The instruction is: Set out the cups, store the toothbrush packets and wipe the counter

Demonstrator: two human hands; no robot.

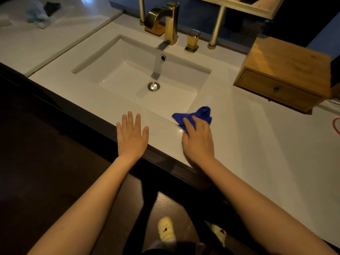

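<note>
While left hand (131, 138) lies flat, right hand (197, 140) presses cloth (198, 115).

blue cloth (197, 115) partly under right hand (197, 139), red ring (336, 126) cut off

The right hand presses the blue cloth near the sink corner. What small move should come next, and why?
Probably slide the right hand with the blue cloth rightward along the white counter, toward the wooden drawer box. The cloth sits at the sink's front right corner, and a wide bare counter stretch lies beyond. The left hand rests flat, empty.
</note>
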